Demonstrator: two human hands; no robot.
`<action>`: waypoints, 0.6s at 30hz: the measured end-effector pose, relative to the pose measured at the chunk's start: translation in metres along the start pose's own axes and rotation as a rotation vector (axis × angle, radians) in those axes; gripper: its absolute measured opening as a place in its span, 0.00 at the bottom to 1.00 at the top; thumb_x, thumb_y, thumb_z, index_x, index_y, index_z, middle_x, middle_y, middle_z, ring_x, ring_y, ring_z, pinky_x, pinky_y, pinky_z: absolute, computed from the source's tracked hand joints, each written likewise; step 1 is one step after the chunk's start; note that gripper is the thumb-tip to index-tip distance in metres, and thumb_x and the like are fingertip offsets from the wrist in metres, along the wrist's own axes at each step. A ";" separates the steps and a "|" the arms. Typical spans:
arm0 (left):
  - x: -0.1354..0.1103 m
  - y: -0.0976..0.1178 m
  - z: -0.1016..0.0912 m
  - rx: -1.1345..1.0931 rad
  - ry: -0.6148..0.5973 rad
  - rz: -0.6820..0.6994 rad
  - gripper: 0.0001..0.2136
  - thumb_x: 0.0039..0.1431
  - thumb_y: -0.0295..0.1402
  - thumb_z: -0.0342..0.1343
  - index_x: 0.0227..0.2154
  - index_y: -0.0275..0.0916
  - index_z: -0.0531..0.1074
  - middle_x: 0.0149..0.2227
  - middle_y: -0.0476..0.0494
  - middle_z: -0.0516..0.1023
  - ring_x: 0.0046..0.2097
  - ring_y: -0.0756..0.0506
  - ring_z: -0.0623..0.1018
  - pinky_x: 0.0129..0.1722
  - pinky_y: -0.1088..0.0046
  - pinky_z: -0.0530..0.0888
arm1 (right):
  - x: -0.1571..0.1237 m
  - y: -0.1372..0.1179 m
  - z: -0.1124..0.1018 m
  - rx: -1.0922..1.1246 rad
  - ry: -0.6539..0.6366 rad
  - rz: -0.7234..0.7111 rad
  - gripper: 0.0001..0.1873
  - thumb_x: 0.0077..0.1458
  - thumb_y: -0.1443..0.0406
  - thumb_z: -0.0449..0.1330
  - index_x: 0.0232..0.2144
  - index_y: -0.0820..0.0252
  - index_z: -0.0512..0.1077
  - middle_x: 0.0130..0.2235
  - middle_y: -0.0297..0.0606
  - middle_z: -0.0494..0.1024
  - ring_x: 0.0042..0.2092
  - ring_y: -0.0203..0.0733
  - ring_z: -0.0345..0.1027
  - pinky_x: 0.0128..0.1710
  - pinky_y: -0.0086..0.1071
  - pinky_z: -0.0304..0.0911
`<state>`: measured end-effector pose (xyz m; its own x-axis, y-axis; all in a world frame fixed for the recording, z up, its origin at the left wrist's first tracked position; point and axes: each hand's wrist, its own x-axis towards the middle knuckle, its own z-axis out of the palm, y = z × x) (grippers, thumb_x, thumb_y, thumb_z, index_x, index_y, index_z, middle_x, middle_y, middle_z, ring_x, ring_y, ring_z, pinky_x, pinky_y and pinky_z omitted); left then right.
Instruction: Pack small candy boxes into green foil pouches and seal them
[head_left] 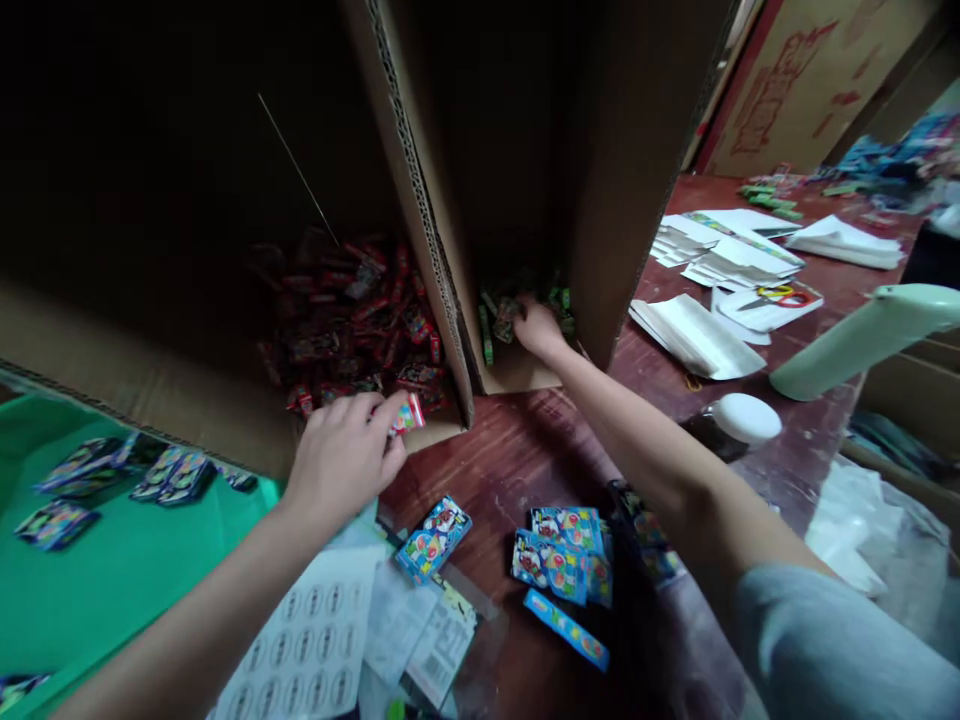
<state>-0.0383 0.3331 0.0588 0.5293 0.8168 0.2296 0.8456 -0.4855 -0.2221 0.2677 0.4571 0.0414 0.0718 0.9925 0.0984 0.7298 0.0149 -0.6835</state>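
Observation:
My left hand [346, 447] is closed around a small red-edged candy packet [407, 414], at the front of the left cardboard box. A heap of similar red packets [352, 320] lies in shadow inside that box. My right hand [538, 328] reaches into the narrower right box, its fingers curled down among small green packets [486, 335]. What those fingers grip is too dark to make out. On the table below lie a blue cartoon packet [435, 540], a small pile of blue packets [551, 565] and a slim blue stick pack [566, 628].
A green bin [150, 560] with dark packets stands at left. Oval-label sticker sheets [304, 635] lie in front. To the right are white paper stacks [697, 335], scissors [784, 297], a white-lidded jar [742, 420] and a pale green cylinder [847, 345]. A cardboard wall [420, 200] divides the boxes.

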 end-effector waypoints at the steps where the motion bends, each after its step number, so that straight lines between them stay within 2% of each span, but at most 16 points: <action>1: -0.015 0.013 -0.015 -0.078 0.041 0.114 0.24 0.64 0.34 0.51 0.62 0.41 0.68 0.52 0.33 0.76 0.51 0.31 0.75 0.50 0.50 0.70 | -0.020 0.004 -0.011 0.049 -0.012 -0.008 0.24 0.72 0.62 0.44 0.64 0.67 0.61 0.56 0.55 0.77 0.54 0.51 0.76 0.50 0.41 0.73; 3: -0.050 0.047 -0.043 -0.245 0.049 0.366 0.24 0.61 0.32 0.54 0.61 0.47 0.69 0.52 0.39 0.77 0.51 0.34 0.76 0.52 0.52 0.70 | -0.074 0.015 -0.035 0.157 -0.053 -0.008 0.22 0.72 0.60 0.46 0.61 0.62 0.65 0.51 0.48 0.80 0.45 0.44 0.79 0.41 0.35 0.76; 5: -0.084 0.090 -0.065 -0.376 -0.009 0.593 0.25 0.60 0.30 0.56 0.61 0.50 0.69 0.51 0.42 0.79 0.51 0.37 0.76 0.56 0.51 0.69 | -0.140 0.029 -0.062 0.297 -0.136 0.017 0.21 0.70 0.58 0.50 0.59 0.60 0.67 0.43 0.43 0.82 0.35 0.40 0.78 0.34 0.32 0.76; 7: -0.110 0.134 -0.077 -0.467 -0.062 0.752 0.24 0.62 0.28 0.56 0.60 0.50 0.70 0.52 0.44 0.80 0.52 0.38 0.77 0.60 0.52 0.67 | -0.207 0.041 -0.090 0.475 -0.288 0.082 0.20 0.66 0.55 0.56 0.55 0.59 0.71 0.35 0.37 0.80 0.27 0.36 0.72 0.27 0.30 0.72; 9: -0.127 0.173 -0.077 -0.528 -0.090 0.835 0.22 0.65 0.26 0.55 0.60 0.49 0.70 0.53 0.44 0.80 0.53 0.39 0.77 0.61 0.53 0.67 | -0.267 0.048 -0.114 0.478 -0.441 0.132 0.17 0.63 0.56 0.57 0.49 0.58 0.75 0.31 0.34 0.78 0.24 0.34 0.67 0.23 0.29 0.68; 11: -0.135 0.205 -0.068 -0.548 -0.128 0.859 0.20 0.67 0.25 0.54 0.59 0.47 0.70 0.53 0.43 0.80 0.54 0.39 0.77 0.61 0.52 0.67 | -0.311 0.050 -0.125 0.195 -0.518 0.116 0.13 0.62 0.59 0.57 0.40 0.59 0.78 0.28 0.34 0.78 0.24 0.36 0.68 0.25 0.29 0.66; 14: -0.142 0.237 -0.051 -0.544 -0.190 0.819 0.18 0.66 0.25 0.53 0.56 0.44 0.73 0.58 0.38 0.77 0.60 0.36 0.74 0.63 0.49 0.65 | -0.350 0.047 -0.114 -0.386 -0.458 0.094 0.15 0.61 0.60 0.57 0.29 0.63 0.78 0.29 0.46 0.81 0.32 0.48 0.76 0.33 0.37 0.68; 16: -0.148 0.250 -0.048 -0.554 -0.212 0.738 0.19 0.63 0.26 0.55 0.56 0.40 0.74 0.62 0.35 0.73 0.65 0.34 0.70 0.66 0.49 0.64 | -0.363 0.046 -0.099 -0.554 -0.408 0.115 0.18 0.63 0.58 0.56 0.32 0.66 0.79 0.33 0.55 0.82 0.37 0.57 0.79 0.37 0.42 0.69; 18: -0.156 0.259 -0.051 -0.572 -0.215 0.587 0.18 0.63 0.29 0.55 0.55 0.38 0.74 0.62 0.34 0.73 0.65 0.34 0.70 0.65 0.51 0.65 | -0.369 0.047 -0.091 -0.502 -0.377 0.099 0.22 0.66 0.54 0.53 0.43 0.67 0.78 0.36 0.55 0.83 0.39 0.59 0.80 0.38 0.44 0.70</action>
<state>0.1011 0.0639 0.0139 0.9175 0.3967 0.0288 0.3738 -0.8848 0.2783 0.3376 0.0804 0.0388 -0.0226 0.9620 -0.2720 0.9683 -0.0466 -0.2453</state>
